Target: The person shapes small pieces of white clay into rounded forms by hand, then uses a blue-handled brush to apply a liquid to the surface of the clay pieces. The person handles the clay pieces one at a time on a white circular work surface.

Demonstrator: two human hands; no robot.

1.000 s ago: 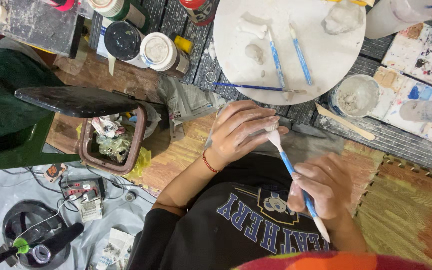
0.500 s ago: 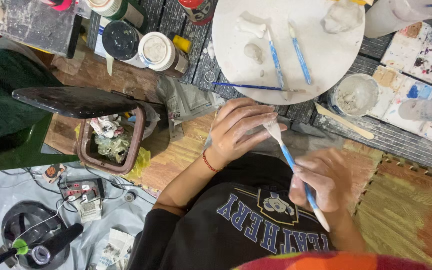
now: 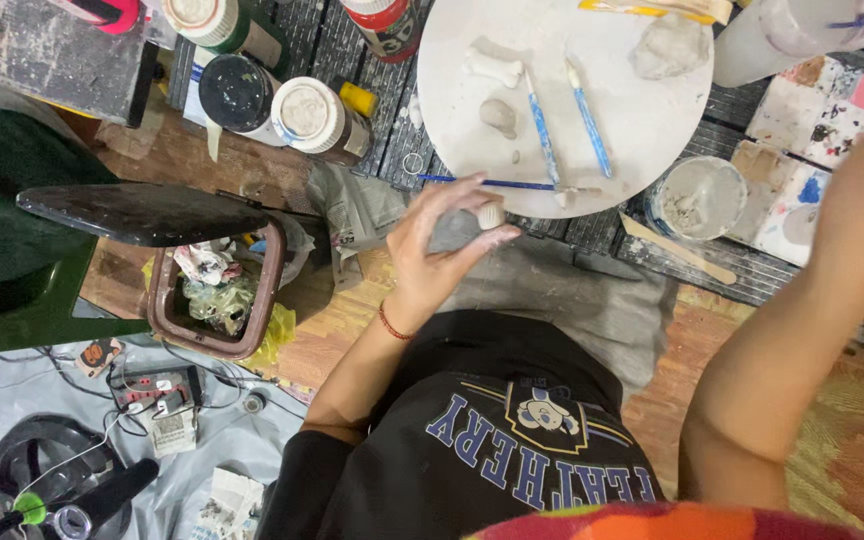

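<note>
1. Left hand [image 3: 442,245], fingers pinched together on a small pale clay piece [image 3: 490,215], just below the round white board [image 3: 642,120].
2. Right hand blurred at the frame's right edge, beside the board; grip impossible to tell.
3. On the board: two blue tools [image 3: 564,125], a clay lump [image 3: 670,45].

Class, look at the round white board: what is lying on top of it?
On the round white board: a bone-shaped clay piece, a small clay lump, a larger lump, and two blue-handled tools. Its far edge is out of frame.

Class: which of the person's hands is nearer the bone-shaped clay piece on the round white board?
Left. The left hand sits just below the bone-shaped clay piece; the right arm reaches off past the frame's right edge.
</note>
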